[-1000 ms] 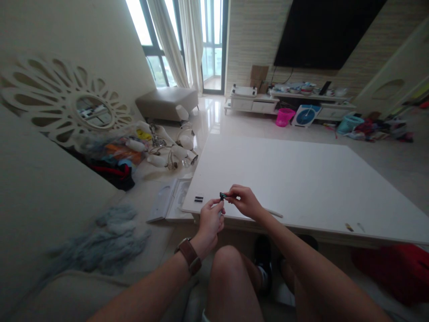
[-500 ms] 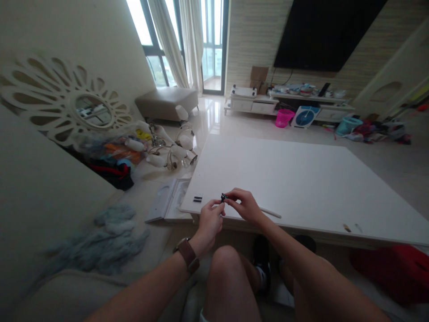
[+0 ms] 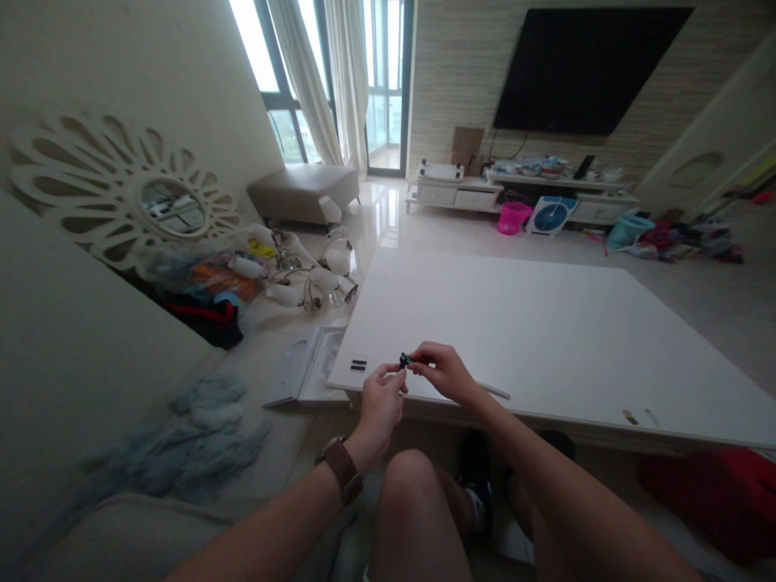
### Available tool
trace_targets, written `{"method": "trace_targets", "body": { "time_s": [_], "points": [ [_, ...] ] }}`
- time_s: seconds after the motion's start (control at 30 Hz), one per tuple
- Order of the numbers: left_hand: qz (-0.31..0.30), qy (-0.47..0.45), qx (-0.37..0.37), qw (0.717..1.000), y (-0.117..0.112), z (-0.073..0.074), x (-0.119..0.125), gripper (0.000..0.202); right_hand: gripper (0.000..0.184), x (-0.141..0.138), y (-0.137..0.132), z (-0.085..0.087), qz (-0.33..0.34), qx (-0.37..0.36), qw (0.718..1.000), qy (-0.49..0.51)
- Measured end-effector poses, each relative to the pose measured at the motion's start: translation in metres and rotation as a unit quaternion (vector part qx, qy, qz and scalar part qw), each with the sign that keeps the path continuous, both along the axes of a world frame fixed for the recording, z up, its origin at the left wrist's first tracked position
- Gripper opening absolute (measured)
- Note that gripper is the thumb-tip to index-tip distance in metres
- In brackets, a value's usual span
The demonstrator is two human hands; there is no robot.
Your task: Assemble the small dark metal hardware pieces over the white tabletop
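Observation:
My right hand pinches a small dark piece between thumb and fingertips, just above the near edge of the white table. Right beside it, my left hand has its fingers curled and its fingertips close under the piece; what it holds, if anything, is hidden. A brown watch strap sits on my left wrist. Two small black strips lie on the table to the left of my hands. A thin white stick lies on the table behind my right wrist.
A white tray lies on the floor left of the table, with a chandelier and a pile of clutter behind it. Grey-blue fluff is at my left, something red at the lower right. A TV console stands far back.
The view has shifted down slightly. My hands stay together at the table's near edge with the small dark piece; its angle between my fingertips changes a little.

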State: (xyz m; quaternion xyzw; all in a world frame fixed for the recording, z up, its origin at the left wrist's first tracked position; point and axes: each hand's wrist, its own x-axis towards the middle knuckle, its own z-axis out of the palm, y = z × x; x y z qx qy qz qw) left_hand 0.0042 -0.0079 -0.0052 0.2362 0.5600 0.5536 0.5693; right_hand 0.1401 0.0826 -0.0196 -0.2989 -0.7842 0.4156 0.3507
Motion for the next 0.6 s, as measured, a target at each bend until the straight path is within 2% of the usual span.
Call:
{"method": "trace_targets", "body": {
  "time_s": [0.3,0.37,0.5,0.6],
  "points": [
    [-0.025,-0.005,-0.006,1.0,-0.002,0.001,0.002,0.036,0.017,-0.002,-0.01,0.002,-0.043,0.04,0.998,0.027],
    [-0.021,-0.004,-0.001,1.0,-0.001,0.001,0.001,0.035,0.018,-0.003,-0.008,-0.001,-0.061,0.011,0.997,0.049],
    [-0.007,-0.018,-0.009,1.0,0.002,0.0,-0.001,0.032,0.026,0.0,0.003,-0.012,-0.114,-0.109,0.981,0.116],
    [-0.004,-0.038,-0.01,0.999,0.003,-0.001,-0.002,0.031,0.033,0.003,0.007,-0.016,-0.126,-0.149,0.975,0.104]
  ]
}}
